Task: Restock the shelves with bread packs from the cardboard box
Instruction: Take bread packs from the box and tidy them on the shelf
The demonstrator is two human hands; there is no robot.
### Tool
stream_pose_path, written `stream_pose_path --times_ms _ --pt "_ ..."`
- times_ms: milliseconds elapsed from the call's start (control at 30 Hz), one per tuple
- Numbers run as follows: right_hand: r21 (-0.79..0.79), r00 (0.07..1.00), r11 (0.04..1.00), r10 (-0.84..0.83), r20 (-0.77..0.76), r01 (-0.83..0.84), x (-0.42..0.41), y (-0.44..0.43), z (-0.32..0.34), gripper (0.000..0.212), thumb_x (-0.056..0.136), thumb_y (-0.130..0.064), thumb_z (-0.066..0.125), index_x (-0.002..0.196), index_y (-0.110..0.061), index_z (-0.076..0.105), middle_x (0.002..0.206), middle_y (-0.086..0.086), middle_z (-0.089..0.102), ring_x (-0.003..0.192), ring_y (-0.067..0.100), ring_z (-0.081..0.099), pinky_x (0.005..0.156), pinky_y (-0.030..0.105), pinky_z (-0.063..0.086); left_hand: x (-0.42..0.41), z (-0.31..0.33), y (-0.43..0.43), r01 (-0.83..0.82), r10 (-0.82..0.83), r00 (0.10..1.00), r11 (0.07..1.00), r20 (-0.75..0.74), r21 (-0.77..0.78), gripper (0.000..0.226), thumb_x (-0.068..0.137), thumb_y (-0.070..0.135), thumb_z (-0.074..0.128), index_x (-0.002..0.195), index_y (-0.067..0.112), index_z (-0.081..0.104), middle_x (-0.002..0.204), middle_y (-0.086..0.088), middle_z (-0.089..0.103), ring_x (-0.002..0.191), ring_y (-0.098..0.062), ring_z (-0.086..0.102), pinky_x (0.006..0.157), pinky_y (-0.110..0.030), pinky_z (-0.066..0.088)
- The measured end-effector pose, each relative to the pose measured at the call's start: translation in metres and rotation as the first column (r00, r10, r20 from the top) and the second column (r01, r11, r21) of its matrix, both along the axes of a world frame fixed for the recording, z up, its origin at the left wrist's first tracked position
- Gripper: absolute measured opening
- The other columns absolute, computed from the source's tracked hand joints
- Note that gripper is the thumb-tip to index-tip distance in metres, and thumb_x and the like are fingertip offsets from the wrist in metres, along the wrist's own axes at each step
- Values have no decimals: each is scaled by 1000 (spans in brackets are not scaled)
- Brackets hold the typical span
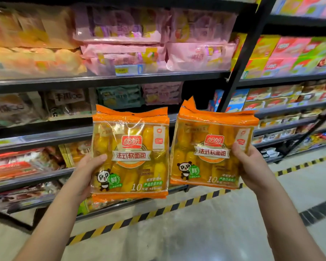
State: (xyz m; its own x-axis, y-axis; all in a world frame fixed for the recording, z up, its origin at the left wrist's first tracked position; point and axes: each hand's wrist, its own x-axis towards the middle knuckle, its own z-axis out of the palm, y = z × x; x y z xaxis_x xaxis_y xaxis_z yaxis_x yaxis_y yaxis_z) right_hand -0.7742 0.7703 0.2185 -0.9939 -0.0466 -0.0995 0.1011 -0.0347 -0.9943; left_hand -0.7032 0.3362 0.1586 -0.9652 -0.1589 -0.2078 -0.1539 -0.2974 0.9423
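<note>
Left hand (87,170): the thumb presses the front of the left bread pack (130,153) at its left edge; the remaining fingers are behind the film and their spread cannot be determined. Right hand (252,164): same grip, mirrored, on the right edge of the right bread pack (213,147). Both packs are held in the air side by side, nearly touching, in front of the shelves. The cardboard box is not in view.

Hazard: each pack is held by one edge only. The film looks slick and the contents soft, so a pack is likely to swing or slip out during the reach. Squeezing harder to prevent this would probably crush the rolls.

Orientation: printed faces point toward the camera, orange sealed headers up. The long axis of each pack is roughly vertical. The right pack is tilted slightly clockwise.

Beyond the packs, yellow-and-black floor tape (158,210) runs along the shelf base. The shelves (102,80) above carry pink packs (120,34)
</note>
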Motion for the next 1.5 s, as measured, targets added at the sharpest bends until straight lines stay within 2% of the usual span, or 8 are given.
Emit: stream_pose_path --times_ms 300,467,733,1000,1200,1300,1367,1500 --pt "34 997 998 57 47 -58 -87 5 -26 65 83 -41 72 142 -21 53 129 4 72 118 26 69 98 51 56 -72 -19 6 8 -9 998 1000 65 15 118 38 57 98 137 10 55 125 -20 71 111 -39 70 83 -49 62" --pt "45 995 997 65 75 -68 -118 12 -45 99 56 -66 89 141 -29 53 128 -2 72 116 22 70 99 52 54 -84 -27 21 -64 65 993 998 101 -15 117 37 59 96 135 12 56 120 -16 74 104 -33 74 74 -44 63" --pt "42 986 990 131 102 -136 -189 38 -97 87 53 -71 87 129 -39 59 122 -9 74 113 16 71 94 48 55 -93 -54 79 -173 173 977 985 125 -9 109 52 57 93 142 9 54 130 -22 68 112 -41 70 83 -49 63" --pt "-1 971 971 238 36 -238 -256 55 -181 42 86 -34 64 128 -31 59 122 -2 74 113 20 71 91 43 54 -124 -124 125 -331 325 941 942 92 55 47 84 28 57 129 15 64 115 -17 76 92 -32 77 67 -45 65" --pt "-21 966 966 257 -20 -257 -278 49 -252 43 87 -38 61 130 -37 58 124 -8 73 114 13 70 89 37 53 -148 -191 128 -303 302 952 953 55 -4 98 46 56 94 129 13 67 118 -17 74 98 -34 76 73 -48 64" --pt "-18 968 968 250 -13 -251 -282 44 -276 42 87 -40 58 129 -34 57 115 -11 76 103 7 73 81 32 58 -157 -216 129 -324 324 944 946 55 -10 32 95 38 58 97 18 83 92 -10 80 76 -24 78 58 -36 63" --pt "-37 966 966 257 -11 -258 -283 40 -286 45 86 -39 59 130 -30 57 116 -7 76 105 11 74 74 29 62 -158 -230 128 -330 333 941 942 67 -56 53 103 23 36 81 24 84 79 -5 79 65 -18 77 52 -33 62" --pt "-50 958 957 282 -52 -284 -288 36 -296 51 88 -35 62 138 -28 55 128 -3 72 118 19 69 87 39 62 -154 -242 118 -311 312 950 950 14 -37 50 70 50 74 110 22 79 105 -11 79 88 -29 78 68 -47 65"
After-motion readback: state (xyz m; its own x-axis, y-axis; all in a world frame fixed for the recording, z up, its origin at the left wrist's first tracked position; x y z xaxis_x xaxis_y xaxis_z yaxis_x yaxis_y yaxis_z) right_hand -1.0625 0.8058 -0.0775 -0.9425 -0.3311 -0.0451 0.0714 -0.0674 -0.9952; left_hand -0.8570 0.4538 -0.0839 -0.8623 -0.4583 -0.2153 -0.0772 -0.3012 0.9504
